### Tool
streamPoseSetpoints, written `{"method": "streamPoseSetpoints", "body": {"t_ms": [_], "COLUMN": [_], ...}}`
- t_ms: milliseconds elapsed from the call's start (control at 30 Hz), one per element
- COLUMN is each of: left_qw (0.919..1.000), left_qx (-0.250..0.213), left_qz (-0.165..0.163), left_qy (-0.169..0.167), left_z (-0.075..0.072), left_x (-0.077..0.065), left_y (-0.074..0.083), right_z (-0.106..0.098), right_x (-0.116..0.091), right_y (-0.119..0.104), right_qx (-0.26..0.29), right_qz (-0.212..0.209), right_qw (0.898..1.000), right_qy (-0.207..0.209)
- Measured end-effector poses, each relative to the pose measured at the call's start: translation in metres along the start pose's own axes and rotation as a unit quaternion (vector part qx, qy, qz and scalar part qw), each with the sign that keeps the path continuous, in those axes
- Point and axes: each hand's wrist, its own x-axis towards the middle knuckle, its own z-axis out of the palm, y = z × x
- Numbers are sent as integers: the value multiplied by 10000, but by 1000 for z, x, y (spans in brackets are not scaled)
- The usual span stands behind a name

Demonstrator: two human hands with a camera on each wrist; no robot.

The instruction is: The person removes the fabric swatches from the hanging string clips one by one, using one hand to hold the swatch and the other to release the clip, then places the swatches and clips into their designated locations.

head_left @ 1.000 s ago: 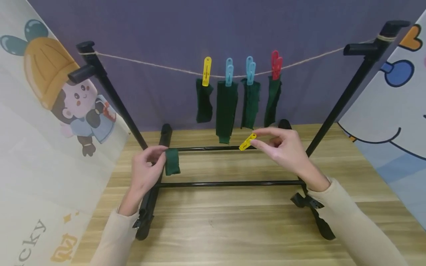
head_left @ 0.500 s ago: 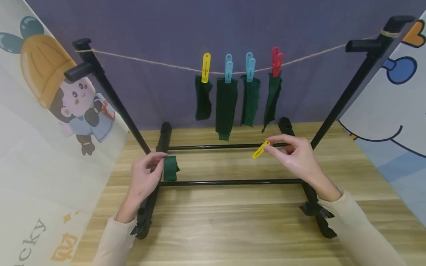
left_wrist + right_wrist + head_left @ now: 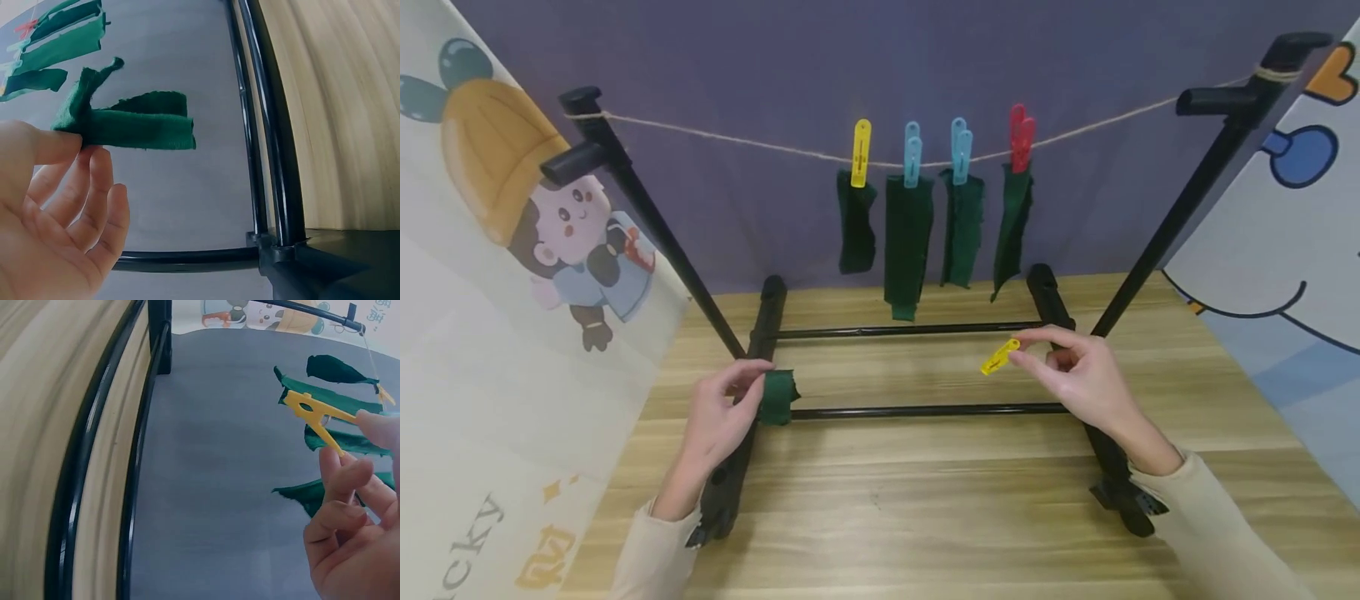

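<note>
My left hand (image 3: 722,414) pinches a folded dark green cloth strip (image 3: 778,397) between thumb and fingers, near the rack's left post. In the left wrist view the cloth (image 3: 140,129) is doubled over, one end curling up. A yellow clothespin (image 3: 1001,357) is pinched by its handles in my right hand (image 3: 1078,377), above the table on the right side. The right wrist view shows this clothespin (image 3: 312,412) side-on, its nose pointing away from the fingers. Several green strips, such as the longest strip (image 3: 907,242), hang from a string (image 3: 715,136) behind the hands.
A yellow clothespin (image 3: 861,154), two blue clothespins (image 3: 912,155) and a red clothespin (image 3: 1021,140) hold the strips on the string. The string runs between posts of a black rack (image 3: 1187,187) standing on a wooden table (image 3: 880,500). Two low crossbars (image 3: 917,411) span the rack.
Both hands have come down a little, and the right hand has also moved to the right with the clothespin. The left hand has shifted slightly left with the cloth.
</note>
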Motion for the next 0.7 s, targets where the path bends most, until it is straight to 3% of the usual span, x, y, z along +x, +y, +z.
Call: {"method": "streamPoseSetpoints", "body": {"t_ms": [333,700], "left_qw": [9990,9931], "left_qx": [-19,-203], "left_qz": [-393,-852], "left_qy": [-219,-773], "left_z": [-4,-3], "left_x": [-15,-17], "left_y": [-6,-12], "right_z": [-8,-16], "right_x": [-11,-22], "right_y": [16,31], "right_qx": [-100,-404], "right_qz": [440,683], "right_qw": [9984,9945], "right_qy": [-343,-689]}}
